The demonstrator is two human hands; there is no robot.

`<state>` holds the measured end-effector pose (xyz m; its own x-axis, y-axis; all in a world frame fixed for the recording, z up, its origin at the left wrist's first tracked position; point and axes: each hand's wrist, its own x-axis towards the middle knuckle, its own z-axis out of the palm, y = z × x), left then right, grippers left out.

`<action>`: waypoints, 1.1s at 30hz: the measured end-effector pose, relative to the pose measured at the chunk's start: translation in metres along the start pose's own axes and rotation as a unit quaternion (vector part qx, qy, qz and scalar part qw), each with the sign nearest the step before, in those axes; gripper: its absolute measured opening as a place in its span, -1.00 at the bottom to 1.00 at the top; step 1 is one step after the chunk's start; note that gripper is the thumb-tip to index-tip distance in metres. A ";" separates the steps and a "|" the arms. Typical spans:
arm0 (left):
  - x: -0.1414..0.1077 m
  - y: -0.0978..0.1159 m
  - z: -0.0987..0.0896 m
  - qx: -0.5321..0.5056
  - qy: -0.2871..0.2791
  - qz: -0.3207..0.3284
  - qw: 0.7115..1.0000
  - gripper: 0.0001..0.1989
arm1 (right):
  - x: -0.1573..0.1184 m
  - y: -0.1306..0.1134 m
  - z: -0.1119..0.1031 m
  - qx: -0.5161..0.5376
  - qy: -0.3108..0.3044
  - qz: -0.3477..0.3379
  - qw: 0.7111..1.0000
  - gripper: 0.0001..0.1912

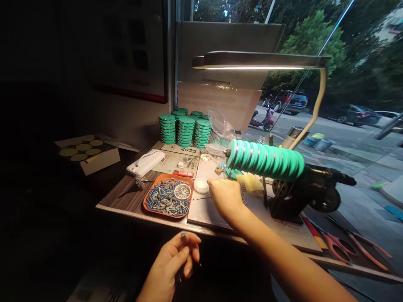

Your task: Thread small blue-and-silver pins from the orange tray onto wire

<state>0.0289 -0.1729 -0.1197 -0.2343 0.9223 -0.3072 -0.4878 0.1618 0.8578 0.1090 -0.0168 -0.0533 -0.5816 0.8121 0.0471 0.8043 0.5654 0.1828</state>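
Note:
My left hand (173,262) is in front of the table edge, its fingers curled and closed. A small dark metallic piece (184,235) shows at its fingertips, too small to name. Over the pale board, my right hand (227,198) is closed, and what its fingers hold, if anything, is hidden. Right beside its knuckles sits a white round container (201,186). An orange tray (145,206) to the left carries many blue and grey cylindrical pieces and a small dish (182,192) of tiny metal bits. Green ringed spools (266,159) are lined up on the shaft of a black hand-cranked winder (286,201).
Stacks of green spools (186,132) stand at the back. A lit lamp (261,61) hangs over the table. Red-handled scissors (338,247) and pliers (367,247) lie at the right front. A white power bank-like box (146,162) and a wire brush (140,181) lie left.

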 end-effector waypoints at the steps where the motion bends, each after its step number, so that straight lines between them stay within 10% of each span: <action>1: 0.000 0.000 0.001 -0.014 0.008 -0.011 1.000 -0.76 | -0.002 0.001 0.000 0.012 0.006 0.004 1.000 -0.71; 7: -0.002 -0.005 0.001 -0.032 0.020 -0.014 0.999 -0.67 | -0.049 0.010 0.013 0.102 0.100 0.003 0.990 -0.71; 10: -0.005 -0.012 0.000 -0.009 0.020 -0.017 1.000 -0.64 | -0.081 0.005 0.035 0.310 0.284 -0.088 0.903 -0.81; 13: -0.006 -0.018 0.000 0.023 0.018 -0.024 0.999 -0.60 | -0.102 -0.007 0.055 0.449 0.312 -0.126 0.828 -0.82; 19: -0.010 -0.023 0.007 0.069 0.070 -0.021 0.995 -0.59 | -0.115 -0.026 0.072 0.488 0.367 -0.122 0.782 -0.84; 29: -0.003 -0.033 0.001 0.099 0.120 0.001 0.988 -0.53 | -0.117 -0.025 0.076 0.450 0.402 -0.105 0.791 -0.83; 33: -0.003 -0.033 0.004 0.149 0.183 0.085 0.968 -0.55 | -0.092 -0.009 0.056 0.368 0.393 -0.097 0.837 -0.79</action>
<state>0.0486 -0.1791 -0.1453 -0.5992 0.7667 -0.2305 -0.1655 0.1632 0.9726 0.1619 -0.0887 -0.1147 -0.3784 0.5128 0.7706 0.3742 0.8462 -0.3793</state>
